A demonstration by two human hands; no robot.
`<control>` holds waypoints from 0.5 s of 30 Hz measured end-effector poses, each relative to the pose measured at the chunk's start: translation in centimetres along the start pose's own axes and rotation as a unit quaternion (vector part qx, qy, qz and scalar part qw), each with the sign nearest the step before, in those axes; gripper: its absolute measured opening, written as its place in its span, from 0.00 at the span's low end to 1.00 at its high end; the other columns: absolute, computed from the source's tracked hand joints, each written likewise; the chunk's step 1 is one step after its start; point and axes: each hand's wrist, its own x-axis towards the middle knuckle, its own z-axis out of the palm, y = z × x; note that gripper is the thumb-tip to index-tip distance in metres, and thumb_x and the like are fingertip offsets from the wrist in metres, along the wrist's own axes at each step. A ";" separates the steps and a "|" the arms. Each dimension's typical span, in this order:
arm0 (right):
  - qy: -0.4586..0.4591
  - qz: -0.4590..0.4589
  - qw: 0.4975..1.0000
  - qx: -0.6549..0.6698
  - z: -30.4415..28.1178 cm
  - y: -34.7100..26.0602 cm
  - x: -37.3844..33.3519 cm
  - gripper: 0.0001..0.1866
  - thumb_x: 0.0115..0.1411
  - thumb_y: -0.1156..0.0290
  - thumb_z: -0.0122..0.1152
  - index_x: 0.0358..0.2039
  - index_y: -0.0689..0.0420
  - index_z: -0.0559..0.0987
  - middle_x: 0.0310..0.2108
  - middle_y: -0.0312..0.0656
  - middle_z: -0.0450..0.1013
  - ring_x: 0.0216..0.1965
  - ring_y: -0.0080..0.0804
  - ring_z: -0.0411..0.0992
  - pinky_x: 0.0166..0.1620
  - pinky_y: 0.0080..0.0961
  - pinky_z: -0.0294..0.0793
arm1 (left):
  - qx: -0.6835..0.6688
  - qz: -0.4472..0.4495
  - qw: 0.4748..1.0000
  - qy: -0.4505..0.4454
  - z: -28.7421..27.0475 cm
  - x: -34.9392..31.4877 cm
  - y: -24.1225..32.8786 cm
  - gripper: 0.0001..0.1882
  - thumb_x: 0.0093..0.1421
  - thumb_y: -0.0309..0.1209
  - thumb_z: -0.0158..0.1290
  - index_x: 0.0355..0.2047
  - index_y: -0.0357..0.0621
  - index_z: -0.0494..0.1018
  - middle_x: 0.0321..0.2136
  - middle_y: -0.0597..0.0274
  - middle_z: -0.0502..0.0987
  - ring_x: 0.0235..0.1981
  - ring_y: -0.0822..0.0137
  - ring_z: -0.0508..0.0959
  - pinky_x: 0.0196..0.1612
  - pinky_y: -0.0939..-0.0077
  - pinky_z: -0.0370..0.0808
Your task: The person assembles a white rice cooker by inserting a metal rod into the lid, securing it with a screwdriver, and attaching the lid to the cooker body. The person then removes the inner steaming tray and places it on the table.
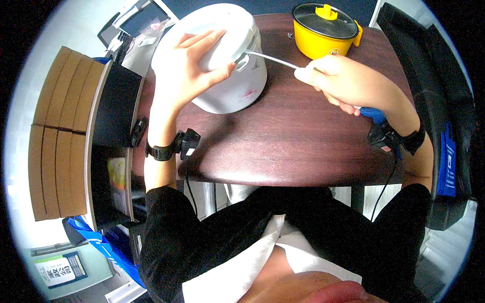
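A white rice cooker [222,98] with a pink flower print stands at the far left of the table. My left hand [192,65] lies spread over its lid, the thumb near the lid's right edge. From the right, my right hand [333,78] is closed around a screwdriver [273,59]. Its thin metal shaft points left, and the tip meets the side of the cooker just under the lid, by a small white loop. A blue handle end shows behind the hand; the rest of the handle is hidden by my fingers.
A yellow pot [316,44] with a dark glass lid stands at the back right of the brown table [283,136]. Small metal bits [290,36] lie beside it. Cardboard boxes [58,166] and a dark shelf [116,106] flank the left. Cables hang from black wrist devices [188,144].
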 end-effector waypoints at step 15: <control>-0.241 -0.016 0.799 0.551 2.4 6.1 2.5 0.19 0.69 0.54 0.42 0.32 0.58 0.68 0.15 0.35 0.63 0.07 0.17 0.58 0.07 0.14 0.56 | 0.019 0.032 0.999 0.006 0.4 0.2 -0.5 0.31 0.42 0.46 0.63 0.47 0.46 0.77 0.43 0.55 0.79 0.40 0.62 0.79 0.46 0.69 0.76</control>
